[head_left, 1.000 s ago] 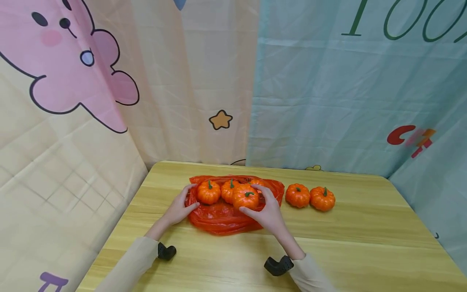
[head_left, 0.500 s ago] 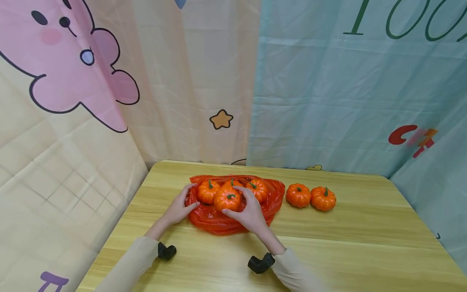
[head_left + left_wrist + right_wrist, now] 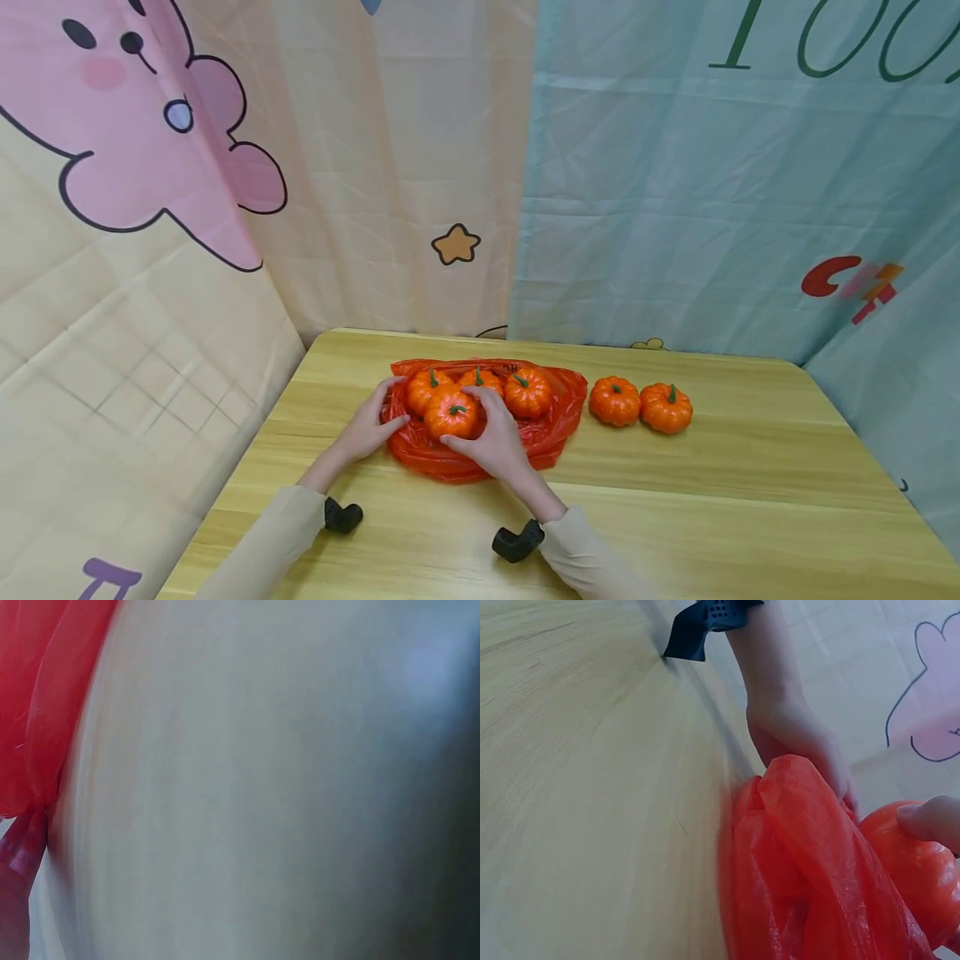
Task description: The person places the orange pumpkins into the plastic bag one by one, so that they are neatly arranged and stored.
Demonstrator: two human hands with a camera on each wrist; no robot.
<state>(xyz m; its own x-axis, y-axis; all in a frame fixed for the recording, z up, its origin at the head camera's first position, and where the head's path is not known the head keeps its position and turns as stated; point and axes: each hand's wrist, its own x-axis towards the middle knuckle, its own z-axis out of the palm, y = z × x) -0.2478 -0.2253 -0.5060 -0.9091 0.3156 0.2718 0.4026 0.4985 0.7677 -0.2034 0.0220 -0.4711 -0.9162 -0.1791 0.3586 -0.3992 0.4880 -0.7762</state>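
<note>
A red plastic bag (image 3: 450,467) lies spread on the wooden table with its mouth facing up. My left hand (image 3: 367,427) holds the bag's left edge, fingers at the far side and thumb at the near side. Between the thumb and fingers of my right hand (image 3: 495,437) is a small orange pumpkin (image 3: 448,408) with a green stem, over the bag's left half. Behind it in the bag sit a left pumpkin (image 3: 422,385), a partly hidden middle pumpkin (image 3: 480,378) and a right pumpkin (image 3: 528,395). The right wrist view shows my thumb (image 3: 930,817) on the held pumpkin.
Two more orange pumpkins, a nearer-bag one (image 3: 615,402) and an outer one (image 3: 666,408), stand side by side on the table (image 3: 750,500) right of the bag. A printed curtain (image 3: 637,208) hangs along the table's back edge, another at the left.
My right hand has carried the pumpkin leftward across the bag, from its right half to in front of the left pumpkin, uncovering the right pumpkin. My left hand has stayed at the bag's edge.
</note>
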